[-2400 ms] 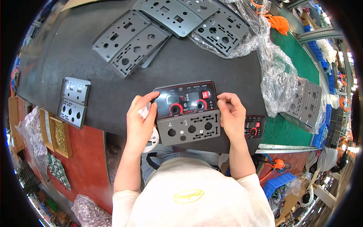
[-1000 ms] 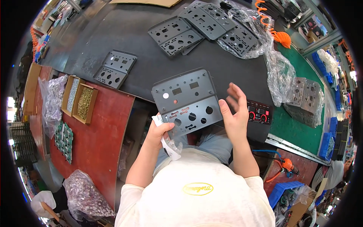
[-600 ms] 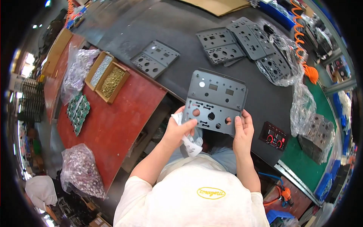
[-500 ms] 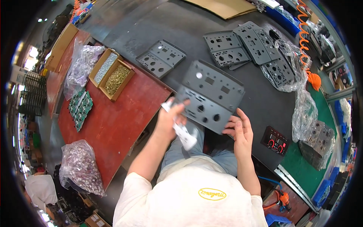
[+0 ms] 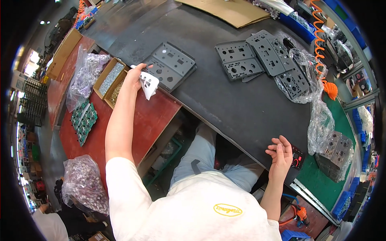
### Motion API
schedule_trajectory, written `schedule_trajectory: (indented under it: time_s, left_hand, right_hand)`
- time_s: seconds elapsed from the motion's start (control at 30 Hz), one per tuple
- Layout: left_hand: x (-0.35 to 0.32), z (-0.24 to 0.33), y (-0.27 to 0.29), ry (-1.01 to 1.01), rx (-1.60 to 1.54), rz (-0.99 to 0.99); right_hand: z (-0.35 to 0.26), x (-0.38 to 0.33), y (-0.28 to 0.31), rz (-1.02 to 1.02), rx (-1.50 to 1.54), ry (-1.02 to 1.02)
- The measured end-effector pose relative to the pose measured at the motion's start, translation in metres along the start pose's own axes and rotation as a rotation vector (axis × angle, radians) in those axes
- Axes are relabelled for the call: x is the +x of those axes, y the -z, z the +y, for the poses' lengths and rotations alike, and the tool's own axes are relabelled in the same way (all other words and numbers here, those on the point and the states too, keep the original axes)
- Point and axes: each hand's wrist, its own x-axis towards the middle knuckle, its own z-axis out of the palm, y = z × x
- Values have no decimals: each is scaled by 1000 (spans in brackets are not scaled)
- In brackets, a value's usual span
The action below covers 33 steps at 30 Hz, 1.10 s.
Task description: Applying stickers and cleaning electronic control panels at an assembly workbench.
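Observation:
My left hand (image 5: 135,78) is at the far left of the dark table, closed on a white sheet with cut-out holes (image 5: 149,83). Its fingertips lie at the left edge of a dark grey metal panel (image 5: 177,66) with round and square openings. That panel rests over another similar one. Whether the fingers still touch the metal I cannot tell. Off to the right, my right hand (image 5: 280,158) hovers over the table's near edge, fingers loosely apart and holding nothing. Partly behind it is a small black device with red markings (image 5: 297,157).
More grey panels (image 5: 239,60) lie overlapped at the far right beside clear plastic wrap (image 5: 319,116). A wrapped panel stack (image 5: 337,154) sits on the green mat. On the red table are a screw box (image 5: 108,78), green circuit boards (image 5: 84,122) and a bag of small parts (image 5: 85,180).
The panel that was between my hands now lies on the other panel at the left. My left hand went left and away with the white sheet; my right hand moved right, off the panel.

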Motion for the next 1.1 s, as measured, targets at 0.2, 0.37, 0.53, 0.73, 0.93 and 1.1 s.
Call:
schedule_trajectory:
  time_s: [0.2, 0.37, 0.53, 0.73, 0.93, 1.1]
  left_hand:
    - [5, 16, -5, -429, 1059, 339]
    - [-21, 18, -64, -875, 1449, 446]
    - [-51, -39, -164, -394, 946, -250]
    - [-8, -110, -238, -152, 871, -205]
    - [-36, -80, -202, -278, 582, -263]
    - [-118, -98, -193, -202, 415, -487]
  right_hand:
    - [-9, 3, 14, 58, -29, 46]
    - [-9, 5, 9, 87, -87, 84]
    - [-1, 4, -4, -50, -42, 47]
    - [-6, -20, 16, -19, -69, 50]
    - [-19, -19, 98, 204, -469, 178]
    - [-31, -12, 127, 8, -1308, 480]
